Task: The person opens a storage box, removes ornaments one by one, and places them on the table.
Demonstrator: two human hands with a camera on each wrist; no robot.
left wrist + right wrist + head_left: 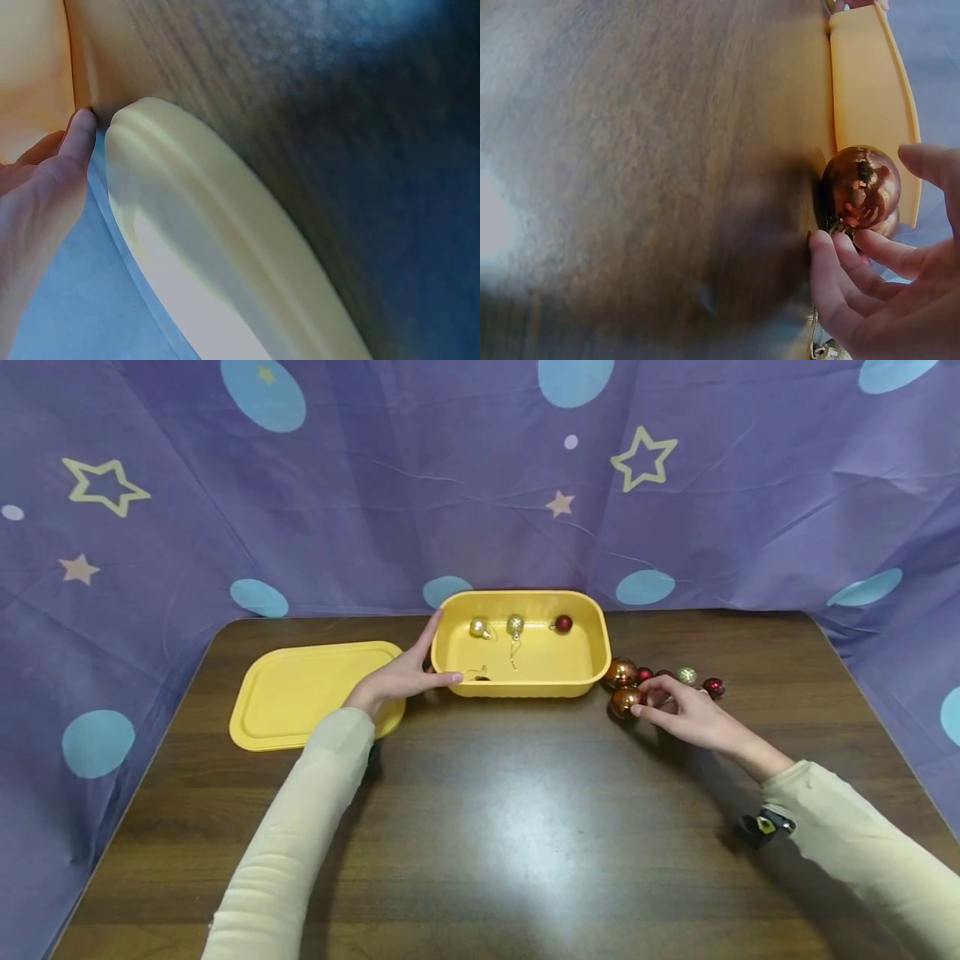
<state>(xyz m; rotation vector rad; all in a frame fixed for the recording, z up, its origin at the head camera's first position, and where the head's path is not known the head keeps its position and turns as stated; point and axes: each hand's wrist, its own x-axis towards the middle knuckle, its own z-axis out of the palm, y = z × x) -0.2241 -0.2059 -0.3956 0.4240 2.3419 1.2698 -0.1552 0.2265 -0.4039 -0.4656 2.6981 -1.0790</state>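
A yellow box (522,690) without its lid stands at the back of the table. Inside lie a pale gold bauble (477,627), a glittery gold bauble (515,625) and a dark red bauble (563,623); a fourth thing by the near wall is mostly hidden. My left hand (405,679) rests on the box's left end, its thumb on the near rim and its fingers straight along the side. My right hand (693,714) holds a shiny copper bauble (861,187) between thumb and fingers, low at the table. Another copper bauble (621,672) sits behind it, against the box.
Right of the box lie small red baubles (713,687) and a glittery gold bauble (686,675). The yellow lid (300,693) lies flat at the left, under my left wrist. A purple curtain (480,485) hangs behind the brown table (480,827).
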